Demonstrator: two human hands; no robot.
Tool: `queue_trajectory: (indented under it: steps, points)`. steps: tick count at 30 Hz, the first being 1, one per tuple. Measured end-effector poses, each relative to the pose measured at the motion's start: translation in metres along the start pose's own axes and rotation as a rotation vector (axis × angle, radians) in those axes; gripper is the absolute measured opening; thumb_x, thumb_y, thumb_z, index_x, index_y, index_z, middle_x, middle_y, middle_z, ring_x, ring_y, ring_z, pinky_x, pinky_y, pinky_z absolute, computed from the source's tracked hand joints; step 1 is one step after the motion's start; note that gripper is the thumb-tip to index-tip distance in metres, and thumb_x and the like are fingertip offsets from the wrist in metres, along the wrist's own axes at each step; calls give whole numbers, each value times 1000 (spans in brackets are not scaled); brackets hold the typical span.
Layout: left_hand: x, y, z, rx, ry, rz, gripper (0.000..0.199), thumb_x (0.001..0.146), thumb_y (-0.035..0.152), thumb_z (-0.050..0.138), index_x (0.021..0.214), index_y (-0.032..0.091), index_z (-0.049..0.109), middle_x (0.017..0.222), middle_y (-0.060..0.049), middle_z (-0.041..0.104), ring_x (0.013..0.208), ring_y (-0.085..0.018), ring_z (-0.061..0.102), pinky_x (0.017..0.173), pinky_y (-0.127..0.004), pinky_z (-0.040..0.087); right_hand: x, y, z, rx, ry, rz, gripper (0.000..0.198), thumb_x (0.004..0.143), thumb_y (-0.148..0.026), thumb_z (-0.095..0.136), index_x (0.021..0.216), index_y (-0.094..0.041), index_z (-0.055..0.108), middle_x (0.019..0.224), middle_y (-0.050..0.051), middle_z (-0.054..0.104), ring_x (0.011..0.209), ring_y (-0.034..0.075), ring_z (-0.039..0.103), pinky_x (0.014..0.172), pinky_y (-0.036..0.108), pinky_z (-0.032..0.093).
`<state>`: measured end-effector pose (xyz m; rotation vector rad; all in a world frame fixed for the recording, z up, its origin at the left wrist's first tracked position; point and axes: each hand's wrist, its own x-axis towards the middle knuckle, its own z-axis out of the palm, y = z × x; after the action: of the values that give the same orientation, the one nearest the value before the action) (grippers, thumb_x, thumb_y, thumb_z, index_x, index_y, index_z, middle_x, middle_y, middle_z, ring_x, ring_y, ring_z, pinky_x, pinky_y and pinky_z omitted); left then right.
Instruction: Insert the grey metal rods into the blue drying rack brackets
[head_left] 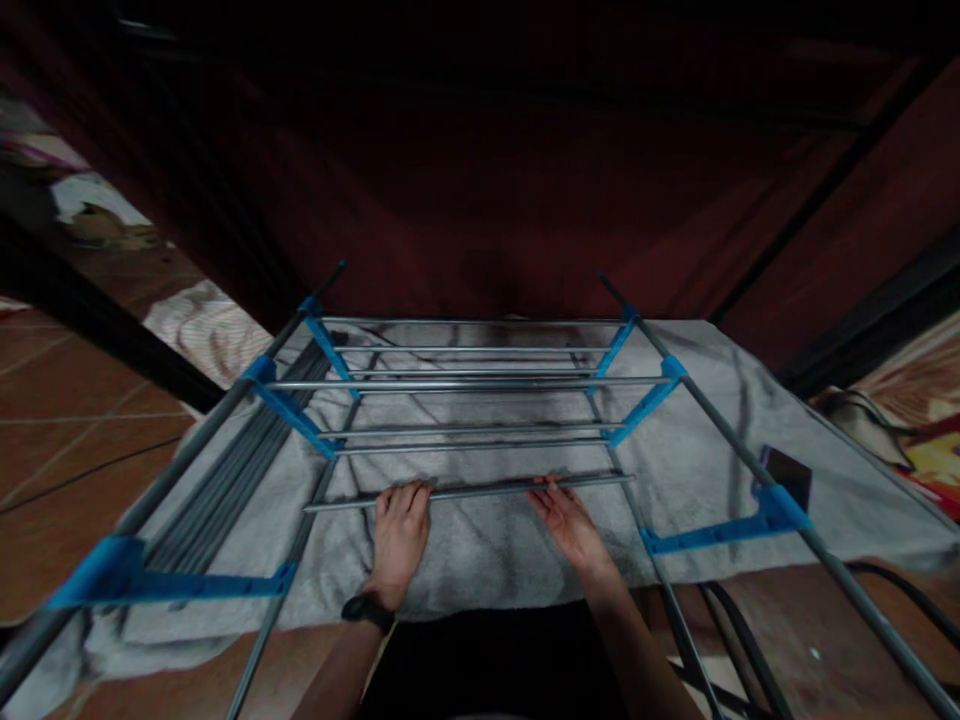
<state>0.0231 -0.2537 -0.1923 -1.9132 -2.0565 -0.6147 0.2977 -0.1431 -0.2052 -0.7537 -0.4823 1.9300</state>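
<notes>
A thin grey metal rod (480,490) lies crosswise between my hands, slightly tilted, its right end higher in the view. My left hand (403,530) is wrapped over it left of its middle; a dark band circles that wrist. With fingertips and thumb, my right hand (568,522) grips the same rod toward its right end. Around them stands a rack frame of grey tubes with blue plastic brackets. The near left bracket (210,587) and near right bracket (712,533) have no rod between them. Farther back, several crossbars (472,384) join the other brackets.
Several loose grey tubes (232,480) lie bundled at the left on a grey blanket (480,560). A dark flat box (787,478) rests by the right bracket. Behind the rack rises a dark red panel (480,200). Tiled floor (75,390) shows at the left.
</notes>
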Motion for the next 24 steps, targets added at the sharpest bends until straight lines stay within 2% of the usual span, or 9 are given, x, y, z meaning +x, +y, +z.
queue_trajectory:
  steps: [7,12,15,17,20,22,24]
  points:
    - [0,4,-13,-10,-95,-179,43,84,5,44,117,19,68,112,-11,68,104,-28,60,99,-46,40,4,-1,-12,16,63,65,20,74,-37,85,87,-27,72,96,-3,74,101,16,68,110,42,48]
    - [0,-11,-27,32,-94,-305,45,79,2,45,112,21,69,111,-12,67,109,-29,58,106,-53,37,6,3,-22,-35,76,23,14,76,-33,82,88,-31,75,97,-4,76,107,17,68,113,42,45]
    - [-2,-20,-35,56,28,-421,49,78,4,49,121,19,65,131,-16,59,126,-34,50,112,-60,32,6,6,-26,-65,92,-4,8,79,-30,78,87,-32,76,100,-3,77,110,18,68,114,43,44]
    - [-4,-22,-40,31,165,-520,56,80,8,52,136,17,55,149,-20,43,138,-38,40,113,-62,32,7,6,-28,-76,105,-7,9,78,-29,78,86,-32,76,101,-3,77,109,18,69,113,42,46]
    - [-8,-21,-46,-43,334,-614,66,84,13,55,149,17,40,161,-21,21,149,-41,22,116,-64,28,8,7,-31,-66,121,-6,11,76,-30,81,86,-32,76,99,-4,77,108,17,70,111,40,48]
    - [-9,-22,-48,-143,422,-672,69,85,15,57,151,18,36,164,-20,15,153,-40,14,120,-63,23,9,7,-34,-52,127,-13,14,75,-32,82,88,-32,76,98,-4,78,108,17,70,110,38,49]
    - [-8,-26,-48,-379,553,-829,72,84,17,61,151,21,34,163,-18,17,152,-35,20,122,-57,26,11,7,-36,-46,122,-20,18,73,-32,84,89,-33,76,100,-4,78,109,17,70,108,37,51]
